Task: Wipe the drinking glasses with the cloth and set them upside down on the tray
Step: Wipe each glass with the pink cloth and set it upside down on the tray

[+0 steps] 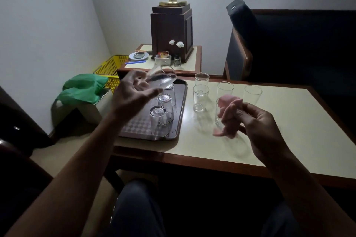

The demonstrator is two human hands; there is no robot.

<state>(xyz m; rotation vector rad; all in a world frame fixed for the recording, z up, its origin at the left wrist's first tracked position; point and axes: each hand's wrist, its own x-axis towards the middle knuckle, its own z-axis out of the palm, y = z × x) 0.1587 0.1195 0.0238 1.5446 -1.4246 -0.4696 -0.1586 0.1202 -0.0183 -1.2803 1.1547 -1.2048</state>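
My left hand [133, 92] holds a clear drinking glass [162, 75] tilted on its side in the air above the far end of the brown tray [179, 121]. Three glasses stand upside down on the tray in a row, the nearest one [158, 119] closest to me. My right hand [248, 121] grips a pink cloth [228, 109] over the cream table [289, 131]. Several glasses stand upright right of the tray, one of them [200, 97] just beside it and another partly hidden behind the cloth.
A yellow basket [111, 67] and a bin with a green bag [82, 90] sit on the floor at left. Behind stands a side table with a lamp base [171, 32], a small dish and condiments. A dark chair [289, 44] lies at the right rear.
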